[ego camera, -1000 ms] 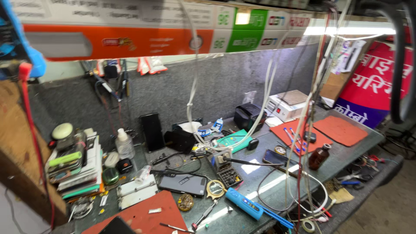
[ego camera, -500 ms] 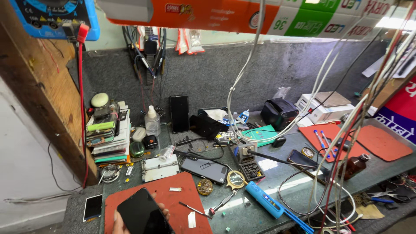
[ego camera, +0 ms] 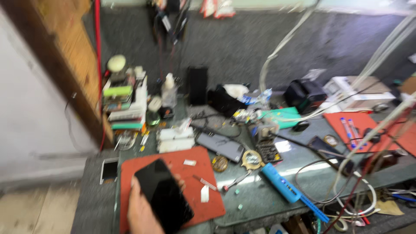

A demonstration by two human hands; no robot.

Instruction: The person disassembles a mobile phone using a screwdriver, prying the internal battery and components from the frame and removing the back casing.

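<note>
A left hand [ego camera: 145, 212] rises from the bottom edge of the view, fingers wrapped around a dark phone [ego camera: 163, 195] — thumb on its left edge, fingertips just showing past its right edge. The other hand is out of view. The phone hangs over the near left part of a red mat [ego camera: 190, 182] that lies at the near edge of the counter [ego camera: 255, 197]. Its screen faces up, black and blank, and its long axis runs from near right to far left, the top corner tipped towards the far left.

The open room is small: a bare strip of the red mat to the right of the phone, broken only by a small white strip [ego camera: 205, 193] and a thin screwdriver [ego camera: 206, 183]. Left of the mat a white phone [ego camera: 109, 169] lies flat close to the counter's left edge. Beyond the mat, things crowd together — another dark phone [ego camera: 220, 146], a white tray [ego camera: 175, 139], a stack of boxes [ego camera: 124, 104]. To the right a blue tool [ego camera: 280, 182] slants towards the near edge, and cables [ego camera: 342, 173] loop across the grey-green top.

A grey felt-like wall backs the counter; a wooden panel [ego camera: 71, 56] stands at the left. The view is blurred.
</note>
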